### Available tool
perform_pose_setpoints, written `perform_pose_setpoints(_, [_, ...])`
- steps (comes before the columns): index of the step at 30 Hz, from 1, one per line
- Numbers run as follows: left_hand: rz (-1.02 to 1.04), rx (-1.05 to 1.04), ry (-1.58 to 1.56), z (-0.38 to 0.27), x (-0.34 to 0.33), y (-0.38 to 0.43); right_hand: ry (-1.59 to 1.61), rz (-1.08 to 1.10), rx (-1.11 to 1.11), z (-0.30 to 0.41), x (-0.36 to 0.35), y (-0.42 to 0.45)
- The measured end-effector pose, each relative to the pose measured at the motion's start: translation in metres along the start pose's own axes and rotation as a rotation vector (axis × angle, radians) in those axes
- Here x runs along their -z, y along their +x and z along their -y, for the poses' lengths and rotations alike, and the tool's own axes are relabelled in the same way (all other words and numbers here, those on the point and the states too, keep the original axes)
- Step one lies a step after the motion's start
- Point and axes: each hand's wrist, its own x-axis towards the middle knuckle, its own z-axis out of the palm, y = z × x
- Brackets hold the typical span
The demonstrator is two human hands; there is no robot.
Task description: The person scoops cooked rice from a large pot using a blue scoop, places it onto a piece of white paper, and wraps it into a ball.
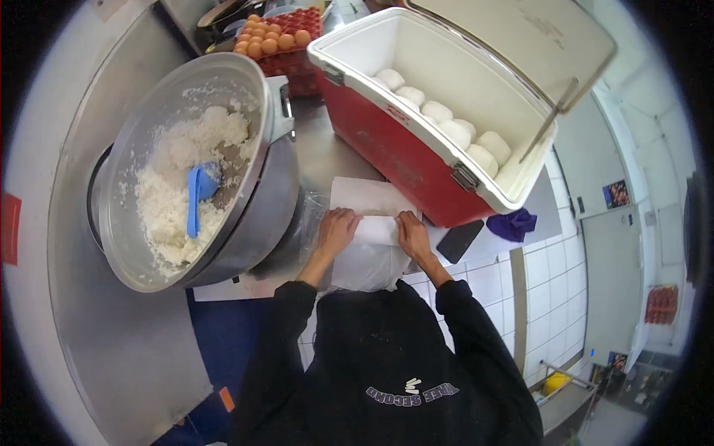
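Note:
Both hands hold a folded white paper sheet [376, 229] just in front of my body. My left hand [336, 229] grips its left end and my right hand [413, 235] its right end. More white paper [371, 195] lies beyond and below it, with clear plastic [313, 220] at the left. To the left stands a large metal pot [273, 189] with a tilted, translucent bowl [125, 245] on top, holding cooked white rice [162, 195] and a blue plastic scoop [193, 203]. An open red and white cooler [379, 145] at the upper right holds several rounded white bundles [438, 111].
Brown eggs [270, 44] sit on stacked red trays [290, 69] behind the pot. A black phone [460, 241] and a crumpled purple cloth [510, 224] lie right of my right hand. The cooler's raised lid [535, 39] leans back at the upper right.

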Motion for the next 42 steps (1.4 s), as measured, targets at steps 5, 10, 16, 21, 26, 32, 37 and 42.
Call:
perform_pose_setpoints(5, [-0.226,0.067,-0.066,0.016,-0.044,0.008,-0.262,0.063,-0.066,-0.007,-0.027,0.019])
perform_pose_setpoints(10, [-0.423,-0.067,-0.062,-0.008,-0.012,-0.003,-0.455,-0.281,0.189,0.043,-0.001,0.024])
perform_pose_setpoints(16, [-0.11,-0.269,-0.326,-0.047,0.021,-0.052,0.086,0.081,0.028,0.064,0.005,-0.019])
perform_pose_setpoints(21, [-0.14,0.477,-1.03,-0.031,-0.043,-0.034,0.989,0.441,-0.956,0.041,-0.022,-0.054])
perform_pose_setpoints(26, [-0.201,0.544,-0.682,-0.001,-0.05,-0.015,0.956,0.021,-1.016,0.021,-0.044,-0.035])
perform_pose_setpoints(32, [-0.275,0.423,-0.51,-0.023,-0.036,-0.014,0.871,-0.358,-0.751,0.03,-0.052,-0.006])
perform_pose_setpoints(37, [-0.251,0.288,-0.271,-0.046,-0.032,-0.016,0.851,-0.598,-0.613,0.002,-0.041,0.009])
perform_pose_setpoints(42, [-0.158,0.305,-0.29,-0.073,-0.022,-0.006,0.832,-0.056,-0.657,-0.025,-0.029,0.014])
